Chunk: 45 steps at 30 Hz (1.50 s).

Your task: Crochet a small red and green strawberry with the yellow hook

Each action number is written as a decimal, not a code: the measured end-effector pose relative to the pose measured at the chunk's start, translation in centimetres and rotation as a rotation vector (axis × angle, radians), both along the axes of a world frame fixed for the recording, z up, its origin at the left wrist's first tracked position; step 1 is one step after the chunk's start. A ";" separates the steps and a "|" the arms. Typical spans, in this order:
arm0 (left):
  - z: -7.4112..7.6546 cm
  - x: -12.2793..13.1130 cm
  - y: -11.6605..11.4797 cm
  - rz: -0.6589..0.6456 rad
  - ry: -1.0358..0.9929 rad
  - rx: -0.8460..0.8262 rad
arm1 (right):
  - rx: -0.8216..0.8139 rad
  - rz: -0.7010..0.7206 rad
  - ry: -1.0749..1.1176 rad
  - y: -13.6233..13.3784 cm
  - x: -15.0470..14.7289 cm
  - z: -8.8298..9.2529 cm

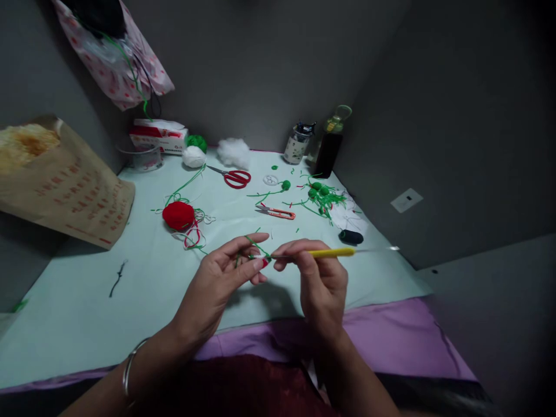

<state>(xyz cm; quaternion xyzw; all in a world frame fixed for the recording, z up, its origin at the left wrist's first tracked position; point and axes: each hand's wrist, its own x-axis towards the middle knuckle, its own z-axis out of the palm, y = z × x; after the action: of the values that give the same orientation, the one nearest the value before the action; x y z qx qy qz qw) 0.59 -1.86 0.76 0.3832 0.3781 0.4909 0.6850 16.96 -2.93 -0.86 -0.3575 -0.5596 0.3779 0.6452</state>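
Head view: you had only a small start of green crochet in your fingers, with a few green pieces already made.

Your left hand (pixel 226 269), in front of the red yarn ball (pixel 178 215) and nearer to you, had thumb and fingers pinched shut on the green yarn (pixel 258 250), a strand looped over the forefinger. Your right hand (pixel 317 278), to the right of that ball, was closed round the yellow crochet hook (pixel 332 252), whose tip met the yarn at your left fingertips. The stitches were too blurred to count, but the piece looked like a mere few loops, so most of it seemed left to do. Well right of the ball and farther back lay small green balls (pixel 319 190) among clipped ends, seemingly finished. Orange snips (pixel 278 213) lay between them and the ball.
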 end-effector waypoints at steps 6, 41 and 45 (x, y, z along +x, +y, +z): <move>-0.1 -0.3 -0.1 -0.002 0.003 0.003 | 0.090 -0.045 -0.101 -0.4 -0.3 0.2; -0.8 0.2 0.1 -0.102 -0.135 -0.127 | 0.040 -0.078 -0.006 -0.1 0.2 -0.1; -0.7 0.2 0.1 -0.102 -0.092 -0.098 | 0.057 -0.063 -0.053 -0.3 0.2 -0.1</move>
<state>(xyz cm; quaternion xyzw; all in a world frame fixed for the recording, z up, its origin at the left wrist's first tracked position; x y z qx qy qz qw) 0.74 -1.72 0.11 0.3450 0.3498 0.4532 0.7438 17.20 -3.20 -0.93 -0.3661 -0.5754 0.3317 0.6518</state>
